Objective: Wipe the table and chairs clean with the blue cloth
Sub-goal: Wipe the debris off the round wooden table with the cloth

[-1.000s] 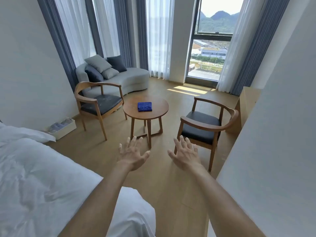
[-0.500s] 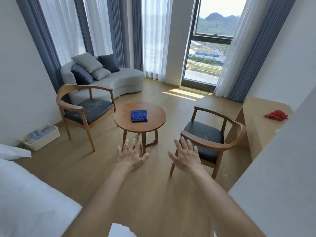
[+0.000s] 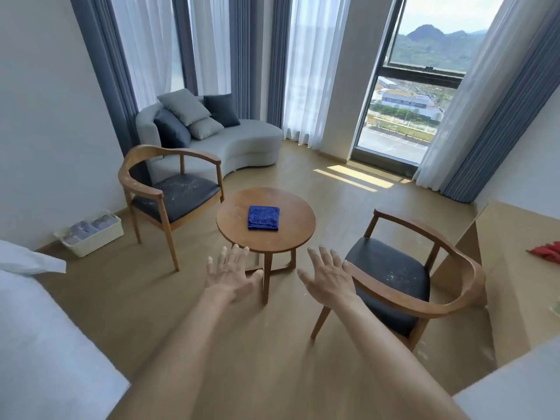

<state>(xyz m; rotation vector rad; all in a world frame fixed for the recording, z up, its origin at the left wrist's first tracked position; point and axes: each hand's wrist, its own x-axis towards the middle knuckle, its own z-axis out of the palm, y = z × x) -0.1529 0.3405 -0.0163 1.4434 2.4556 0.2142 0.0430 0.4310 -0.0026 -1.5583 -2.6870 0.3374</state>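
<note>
Over the last second the person has walked in from beside the white bed (image 3: 45,344), so the round brown wooden table (image 3: 291,237) and both chairs now sit larger and nearer in the head view, while a red cloth (image 3: 545,248) on the pale wooden desk (image 3: 500,256) at the right has come into sight. That puts the work within a step or two, though no wiping has begun. The left hand (image 3: 231,272) and right hand (image 3: 328,278) stay stretched forward with fingers spread and straight, holding nothing. The folded, nubby blue cloth (image 3: 263,218) lies flat near the middle of the tabletop, untouched and well apart from both hands. The table's smooth top shows faint pale smudges. The left wooden armchair (image 3: 178,192) and the right wooden armchair (image 3: 403,277) share curved bentwood backs and dark padded seats, both flecked with white specks that look like dust or crumbs, likely needing firm strokes.
</note>
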